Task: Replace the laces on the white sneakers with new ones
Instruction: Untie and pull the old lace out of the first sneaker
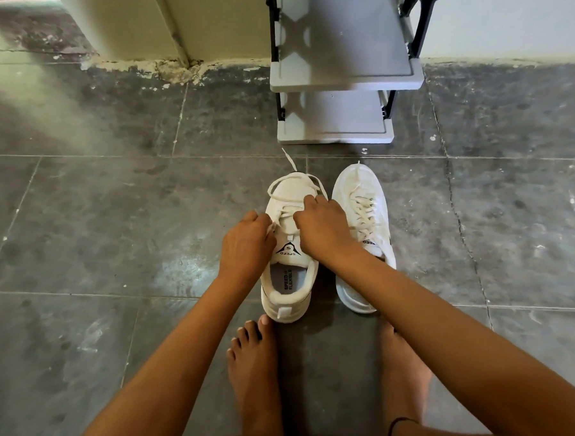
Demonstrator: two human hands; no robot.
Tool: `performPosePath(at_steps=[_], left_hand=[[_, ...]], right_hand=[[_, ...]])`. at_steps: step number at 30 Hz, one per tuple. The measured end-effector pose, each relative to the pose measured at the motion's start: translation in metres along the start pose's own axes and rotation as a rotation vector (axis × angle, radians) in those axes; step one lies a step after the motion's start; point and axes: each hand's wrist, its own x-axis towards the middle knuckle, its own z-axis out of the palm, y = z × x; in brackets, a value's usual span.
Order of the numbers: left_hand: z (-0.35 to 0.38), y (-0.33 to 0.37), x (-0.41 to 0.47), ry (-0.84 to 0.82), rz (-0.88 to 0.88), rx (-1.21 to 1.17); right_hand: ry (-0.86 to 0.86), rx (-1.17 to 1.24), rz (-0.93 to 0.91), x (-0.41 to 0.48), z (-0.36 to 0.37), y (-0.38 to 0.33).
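Note:
Two white sneakers stand side by side on the dark tiled floor, toes pointing away from me. On the left sneaker (291, 284) the white lace (294, 180) is loosened, with loops and one end trailing past the toe. My left hand (246, 245) pinches the lace at the sneaker's left eyelets. My right hand (319, 224) grips the lace over the middle of the same shoe. The right sneaker (361, 194) is still laced, and my right forearm crosses its heel.
A grey plastic shoe rack (337, 115) with black posts stands just beyond the sneakers against the wall. My bare feet (252, 369) rest on the floor right behind the shoes. Open tiled floor (96, 227) spreads to the left and right.

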Motion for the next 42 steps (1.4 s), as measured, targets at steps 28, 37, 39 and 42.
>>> performPosePath(at_steps=[28, 37, 39, 42], left_hand=[[-0.004, 0.007, 0.001, -0.035, -0.029, 0.087], [-0.008, 0.008, 0.007, -0.048, -0.012, 0.086], [-0.009, 0.004, 0.008, -0.046, 0.016, 0.084], [-0.010, 0.001, 0.010, -0.053, 0.051, 0.102]], right_hand=[[0.383, 0.680, 0.112, 0.010, -0.011, -0.002], [-0.120, 0.353, 0.082, 0.004, 0.002, 0.007], [-0.040, 0.262, 0.067, 0.003, 0.003, 0.003], [0.053, 0.126, 0.070, 0.007, 0.003, -0.002]])
